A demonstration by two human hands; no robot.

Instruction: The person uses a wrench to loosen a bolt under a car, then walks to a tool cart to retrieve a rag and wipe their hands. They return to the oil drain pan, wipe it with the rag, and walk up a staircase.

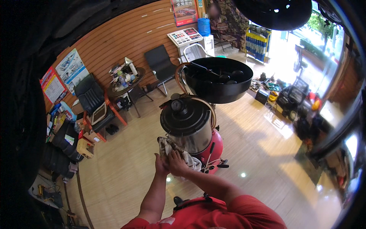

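Both of my hands are together on a crumpled, stained white rag point(191, 161), in front of an oil drainer with a clear cylinder point(187, 143). My left hand point(162, 164) has its thumb sticking up and its other fingers partly hidden against the cloth. Pressed over the rag from the other side is my right hand point(177, 164). A black lid point(184, 119) with a cap tops the cylinder, and a wide black drain pan point(219, 91) stands behind it. Below sits the machine's red tank point(217, 147), with black-handled levers point(212, 148) at its side.
On the left are a round table point(129, 88) with bottles, an armchair point(93, 101), stacked tires point(57, 160) and boxes. A black chair point(159, 63) stands by the far wall. Tools and a yellow item point(273, 96) lie on the right floor. Dark car parts point(274, 13) hang overhead.
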